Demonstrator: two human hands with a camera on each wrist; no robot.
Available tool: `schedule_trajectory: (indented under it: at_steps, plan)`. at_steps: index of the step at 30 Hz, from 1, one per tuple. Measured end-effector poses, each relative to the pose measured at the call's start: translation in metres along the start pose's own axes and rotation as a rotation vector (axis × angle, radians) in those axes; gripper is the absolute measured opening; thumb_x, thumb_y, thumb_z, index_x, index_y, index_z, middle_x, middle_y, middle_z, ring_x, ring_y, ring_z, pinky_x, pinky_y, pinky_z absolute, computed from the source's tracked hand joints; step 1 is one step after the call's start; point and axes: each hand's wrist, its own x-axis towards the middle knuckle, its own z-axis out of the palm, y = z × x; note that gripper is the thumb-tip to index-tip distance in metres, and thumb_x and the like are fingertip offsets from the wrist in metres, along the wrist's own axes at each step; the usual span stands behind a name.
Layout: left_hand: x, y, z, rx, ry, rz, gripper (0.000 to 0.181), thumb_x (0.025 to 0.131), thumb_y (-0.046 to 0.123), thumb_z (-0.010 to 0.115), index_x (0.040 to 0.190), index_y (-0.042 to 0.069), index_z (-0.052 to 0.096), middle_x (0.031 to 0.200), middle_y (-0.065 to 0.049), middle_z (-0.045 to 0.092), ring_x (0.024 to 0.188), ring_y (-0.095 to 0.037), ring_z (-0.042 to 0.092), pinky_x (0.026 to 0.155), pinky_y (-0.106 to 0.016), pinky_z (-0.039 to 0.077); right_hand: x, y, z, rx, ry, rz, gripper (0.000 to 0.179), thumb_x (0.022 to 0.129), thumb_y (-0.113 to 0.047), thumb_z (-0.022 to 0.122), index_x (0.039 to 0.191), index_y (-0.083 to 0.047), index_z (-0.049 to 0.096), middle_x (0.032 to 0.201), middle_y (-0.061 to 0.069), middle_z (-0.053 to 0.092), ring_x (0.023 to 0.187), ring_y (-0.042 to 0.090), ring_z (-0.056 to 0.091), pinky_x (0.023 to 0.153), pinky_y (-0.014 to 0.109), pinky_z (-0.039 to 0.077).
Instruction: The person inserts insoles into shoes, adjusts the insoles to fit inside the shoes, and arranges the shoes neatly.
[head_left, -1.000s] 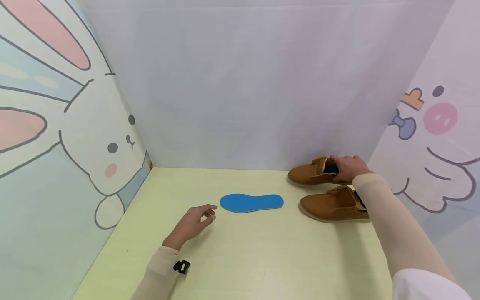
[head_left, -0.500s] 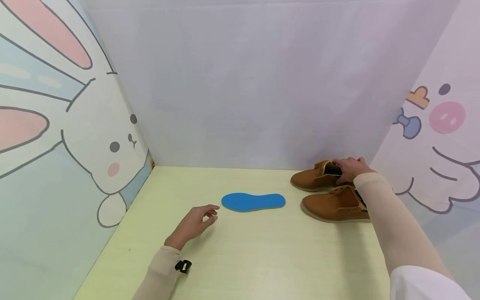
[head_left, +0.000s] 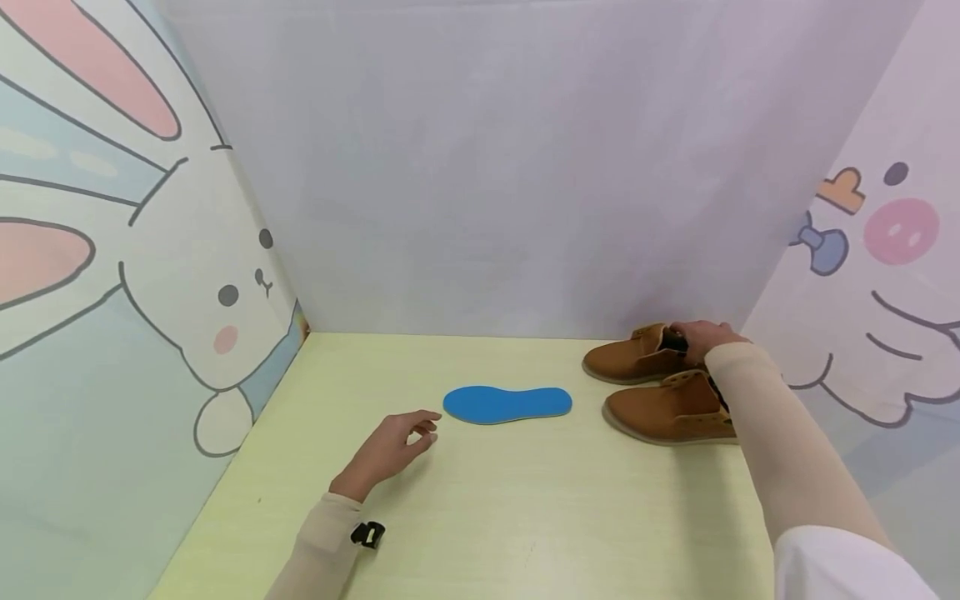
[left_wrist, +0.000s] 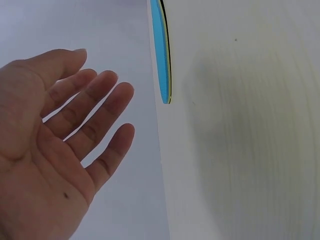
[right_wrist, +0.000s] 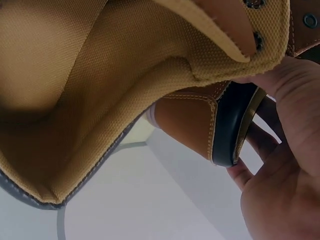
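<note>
Two brown lace-up shoes lie at the right of the table in the head view, toes pointing left. My right hand [head_left: 703,337] grips the far shoe [head_left: 626,360] at its heel and collar. In the right wrist view, the fingers [right_wrist: 240,176] bend behind that shoe's dark-lined heel [right_wrist: 230,125], while the near shoe's tan-lined opening [right_wrist: 125,75] covers much of the picture. The near shoe [head_left: 660,410] stands beside it, its heel hidden by my sleeve. My left hand [head_left: 390,446] hovers, fingers relaxed and holding nothing, just left of a flat blue insole [head_left: 506,405].
The pale yellow tabletop [head_left: 525,517] ends at a plain light back wall [head_left: 480,167]. Side panels carry a cartoon rabbit [head_left: 187,275] on the left and a pink-nosed character [head_left: 900,233] on the right. A black strap [head_left: 367,534] sits on my left wrist.
The far shoe has come down and slightly nearer the other shoe, with my right hand on its heel throughout. My left hand and the insole stay in place; the view shifts a little.
</note>
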Motion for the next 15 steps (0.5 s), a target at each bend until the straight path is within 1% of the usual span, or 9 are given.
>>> schedule_trajectory:
  at_steps: [3, 4, 7, 11, 12, 15]
  plan:
    - [0.0001, -0.0007, 0.0016, -0.002, -0.012, 0.010, 0.036, 0.102, 0.016, 0.065, 0.135, 0.003, 0.063, 0.115, -0.008, 0.072, 0.103, -0.020, 0.069, 0.090, -0.050, 0.052, -0.0017, 0.0010, 0.0008, 0.029, -0.010, 0.027, 0.074, 0.087, 0.013, 0.059, 0.154, 0.007, 0.029, 0.147, 0.040, 0.037, 0.131, 0.065, 0.029, 0.097, 0.079, 0.030]
    - [0.0002, -0.0013, 0.0022, 0.002, -0.015, 0.011, 0.036, 0.102, 0.017, 0.064, 0.135, 0.003, 0.063, 0.115, -0.007, 0.072, 0.103, -0.020, 0.069, 0.089, -0.049, 0.052, -0.0024, 0.0015, 0.0013, 0.032, -0.007, 0.035, 0.074, 0.087, 0.015, 0.057, 0.154, 0.007, 0.029, 0.146, 0.040, 0.037, 0.131, 0.066, 0.029, 0.096, 0.079, 0.031]
    - [0.0004, -0.0026, 0.0038, 0.008, -0.016, 0.010, 0.036, 0.102, 0.018, 0.064, 0.135, 0.004, 0.063, 0.116, -0.007, 0.072, 0.103, -0.019, 0.068, 0.088, -0.047, 0.053, -0.0045, 0.0028, 0.0031, 0.002, 0.012, 0.033, 0.070, 0.088, 0.018, 0.053, 0.154, 0.006, 0.031, 0.143, 0.040, 0.041, 0.128, 0.064, 0.035, 0.096, 0.080, 0.030]
    - [0.0000, -0.0036, 0.0044, 0.014, -0.022, 0.009, 0.036, 0.102, 0.019, 0.064, 0.135, 0.004, 0.063, 0.116, -0.007, 0.072, 0.103, -0.019, 0.068, 0.087, -0.048, 0.053, -0.0066, 0.0034, 0.0045, -0.035, 0.034, 0.017, 0.062, 0.090, 0.017, 0.055, 0.149, 0.006, 0.038, 0.136, 0.041, 0.048, 0.122, 0.062, 0.044, 0.096, 0.081, 0.028]
    - [0.0000, -0.0037, 0.0043, 0.013, -0.026, 0.008, 0.036, 0.102, 0.019, 0.064, 0.135, 0.004, 0.063, 0.115, -0.006, 0.072, 0.103, -0.019, 0.068, 0.087, -0.047, 0.053, -0.0068, 0.0036, 0.0047, -0.036, 0.034, 0.017, 0.060, 0.091, 0.016, 0.055, 0.148, 0.006, 0.039, 0.135, 0.042, 0.048, 0.121, 0.063, 0.044, 0.095, 0.081, 0.029]
    - [0.0005, -0.0028, 0.0046, 0.020, -0.030, 0.008, 0.036, 0.102, 0.019, 0.064, 0.135, 0.004, 0.063, 0.113, -0.003, 0.072, 0.103, -0.018, 0.068, 0.085, -0.046, 0.054, -0.0076, 0.0035, 0.0047, -0.027, 0.026, 0.031, 0.058, 0.093, 0.014, 0.054, 0.148, 0.006, 0.038, 0.134, 0.043, 0.047, 0.119, 0.063, 0.046, 0.091, 0.077, 0.038]
